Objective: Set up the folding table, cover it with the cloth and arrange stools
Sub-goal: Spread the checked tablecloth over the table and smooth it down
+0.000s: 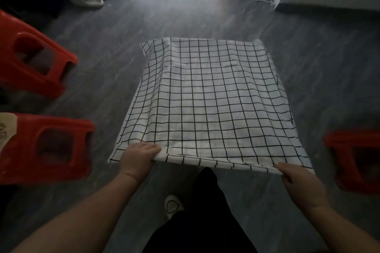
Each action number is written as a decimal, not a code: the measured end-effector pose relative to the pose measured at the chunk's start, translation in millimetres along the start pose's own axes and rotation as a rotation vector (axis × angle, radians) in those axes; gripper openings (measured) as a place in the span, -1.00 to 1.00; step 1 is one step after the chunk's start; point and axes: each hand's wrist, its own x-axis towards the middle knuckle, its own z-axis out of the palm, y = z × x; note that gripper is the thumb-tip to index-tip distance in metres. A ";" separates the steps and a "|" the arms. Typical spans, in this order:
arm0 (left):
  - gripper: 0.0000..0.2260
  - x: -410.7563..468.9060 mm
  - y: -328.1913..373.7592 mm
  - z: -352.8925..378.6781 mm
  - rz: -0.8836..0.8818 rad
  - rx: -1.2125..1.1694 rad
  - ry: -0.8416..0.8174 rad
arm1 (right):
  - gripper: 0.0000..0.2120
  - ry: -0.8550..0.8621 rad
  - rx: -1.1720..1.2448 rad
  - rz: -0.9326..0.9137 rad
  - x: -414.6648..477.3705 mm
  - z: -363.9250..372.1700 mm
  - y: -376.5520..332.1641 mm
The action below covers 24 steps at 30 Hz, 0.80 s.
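Pinching near hem of white black-grid cloth point(205, 92) with curled left hand point(138, 157) and right hand point(298, 181). Cannot see whatever lies beneath, nor all of red plastic stool point(347, 141) at right.

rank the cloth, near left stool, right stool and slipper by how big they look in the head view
1. cloth
2. near left stool
3. right stool; both stools run off the frame, so this order is unsure
4. slipper, smallest, but farthest from the camera
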 end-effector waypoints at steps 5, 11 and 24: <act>-0.59 -20.8 -3.5 42.6 -0.019 0.040 -0.045 | -0.66 -0.064 -0.005 0.036 -11.1 30.1 2.0; -0.37 -41.7 -2.6 107.4 -0.195 0.141 -0.332 | -0.52 -0.327 -0.101 0.016 -2.6 96.9 14.9; -0.29 -18.5 53.3 151.3 -0.311 0.040 -0.557 | -0.39 -0.647 0.012 -0.009 39.0 172.2 -44.2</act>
